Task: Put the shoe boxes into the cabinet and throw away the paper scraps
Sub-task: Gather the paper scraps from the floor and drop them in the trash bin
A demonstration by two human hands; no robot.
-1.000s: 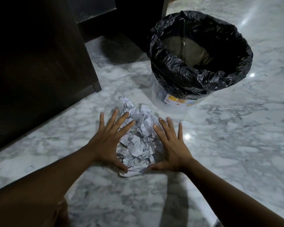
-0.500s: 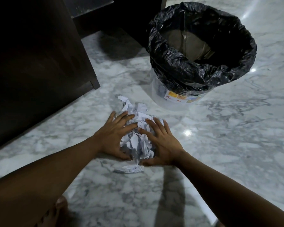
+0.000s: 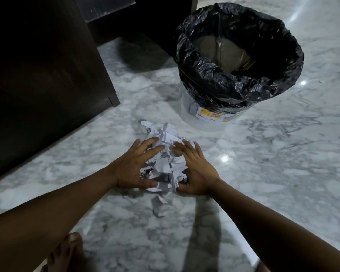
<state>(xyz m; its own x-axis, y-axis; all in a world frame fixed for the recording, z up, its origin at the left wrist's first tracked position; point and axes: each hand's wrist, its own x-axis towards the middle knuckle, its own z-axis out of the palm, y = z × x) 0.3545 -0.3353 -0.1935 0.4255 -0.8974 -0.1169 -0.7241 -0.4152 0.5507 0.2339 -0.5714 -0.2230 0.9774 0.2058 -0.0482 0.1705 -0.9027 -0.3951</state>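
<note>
On the marble floor (image 3: pixel 263 173), my left hand (image 3: pixel 133 169) and right hand (image 3: pixel 194 173) curl round the paper scraps (image 3: pixel 165 160); one stray scrap (image 3: pixel 160 208) lies loose, none visibly in the trash bin (image 3: pixel 214 89) yet.

Nothing legible: sticker (image 3: pixel 217 116) on the bin (image 3: pixel 188 114) is colour blobs; print on the paper scraps (image 3: pixel 165 165) is too small.

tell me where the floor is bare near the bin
Bare marble floor lies right of the right hand, on the near side of the bin. A strip runs between the cabinet and the left hand. Crowded: the paper scraps between both hands, a stray scrap nearer the person.
</note>
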